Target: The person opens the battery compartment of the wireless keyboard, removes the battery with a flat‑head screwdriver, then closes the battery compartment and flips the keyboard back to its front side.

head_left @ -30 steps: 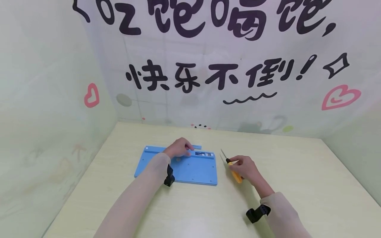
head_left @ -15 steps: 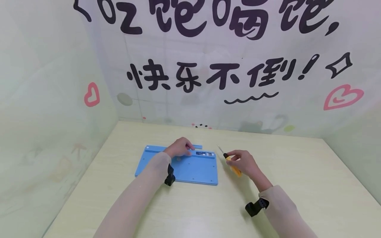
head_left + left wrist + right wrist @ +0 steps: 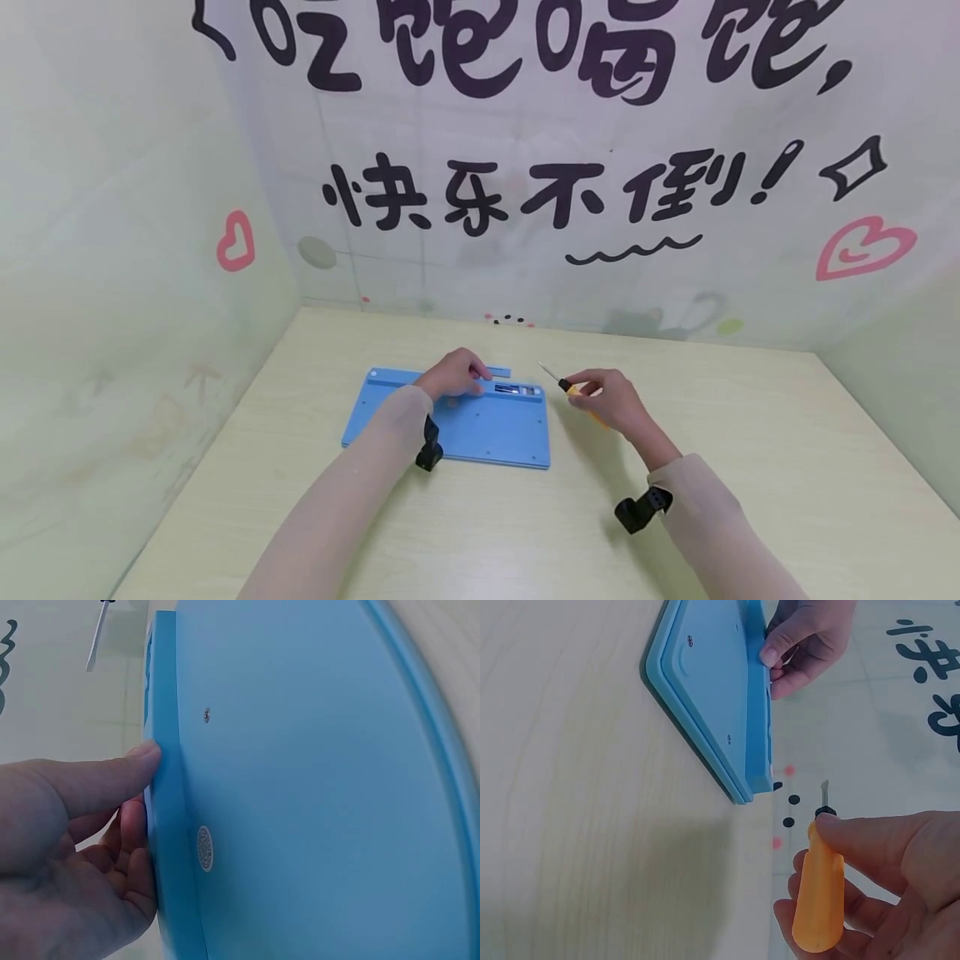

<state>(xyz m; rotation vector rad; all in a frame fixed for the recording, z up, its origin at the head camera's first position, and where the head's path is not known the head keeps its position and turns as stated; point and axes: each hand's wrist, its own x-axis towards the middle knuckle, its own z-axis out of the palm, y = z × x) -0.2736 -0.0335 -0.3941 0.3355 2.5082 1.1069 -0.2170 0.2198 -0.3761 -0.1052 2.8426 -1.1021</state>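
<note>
A blue keyboard lies underside up on the table, its raised ridge along the far edge. Near the ridge's right end is an uncovered battery compartment. My left hand holds this ridge, thumb on top and fingers behind. To the right of the keyboard, my right hand grips a flat-blade screwdriver by its orange-yellow handle, with the thumb near the black collar. The screwdriver's metal tip points up and left, above the table in the head view.
A small blue strip like a battery cover lies just behind the keyboard. Small screws and a white oval sticker show on the keyboard's underside. Printed cloth walls bound the pale wooden table at the back and sides.
My right hand has moved the screwdriver up and to the left, closer to the keyboard's far right corner, tilting it further left. My left hand keeps its place on the keyboard.
</note>
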